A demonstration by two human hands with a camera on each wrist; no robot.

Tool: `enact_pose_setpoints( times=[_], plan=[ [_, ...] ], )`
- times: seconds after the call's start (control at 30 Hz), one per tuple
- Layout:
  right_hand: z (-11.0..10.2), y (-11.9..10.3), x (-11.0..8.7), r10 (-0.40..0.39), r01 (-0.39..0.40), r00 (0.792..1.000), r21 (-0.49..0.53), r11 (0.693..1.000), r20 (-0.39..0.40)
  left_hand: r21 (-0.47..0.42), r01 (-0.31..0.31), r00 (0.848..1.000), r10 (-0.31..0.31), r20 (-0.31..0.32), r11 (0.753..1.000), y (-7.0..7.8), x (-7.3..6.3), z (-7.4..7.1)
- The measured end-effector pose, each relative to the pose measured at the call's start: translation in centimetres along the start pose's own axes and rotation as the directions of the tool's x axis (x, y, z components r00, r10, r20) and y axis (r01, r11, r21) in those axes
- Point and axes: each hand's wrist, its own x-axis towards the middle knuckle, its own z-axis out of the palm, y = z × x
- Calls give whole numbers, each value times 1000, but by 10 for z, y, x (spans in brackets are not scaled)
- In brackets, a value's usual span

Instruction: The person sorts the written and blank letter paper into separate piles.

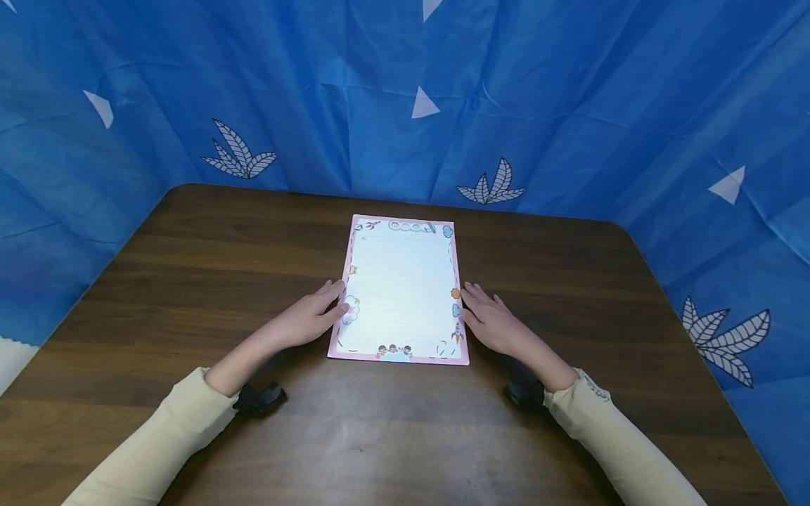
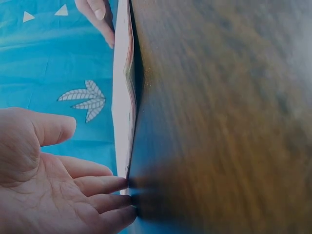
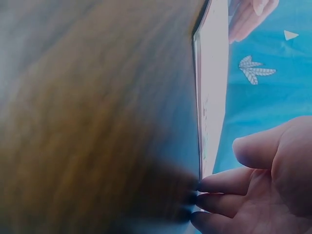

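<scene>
A stack of lined letter paper (image 1: 405, 288) with a pink border and small cartoon drawings lies flat on the table in the head view. My left hand (image 1: 310, 316) is at its left edge, fingers extended, with the thumb at the border. At the right edge my right hand (image 1: 495, 322) lies likewise, fingertips against the side. In the left wrist view the stack's edge (image 2: 124, 92) shows several sheets, slightly bowed apart, and the fingertips (image 2: 127, 213) meet the tabletop beside it. The right wrist view shows the fingers (image 3: 226, 181) relaxed along the opposite side of the stack.
The dark wooden table (image 1: 253, 239) spreads around the paper. A blue cloth (image 1: 380, 56) with white triangles and leaf prints hangs behind it and down both sides. Black wrist devices (image 1: 259, 399) sit beneath both wrists, near the cream sleeves (image 1: 167, 422).
</scene>
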Motion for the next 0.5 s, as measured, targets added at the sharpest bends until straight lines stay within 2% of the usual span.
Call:
enact_pose_setpoints(
  times=[0.27,0.5],
  plan=[
    [2,0,1,3,-4,1000,42,999,1,-19,29,1000,-29,-6,999,-1,0,3],
    [2,1,2,3,-2,1000,137,991,-10,-40,6,1000,-6,-9,999,-2,2,4]
  ],
)
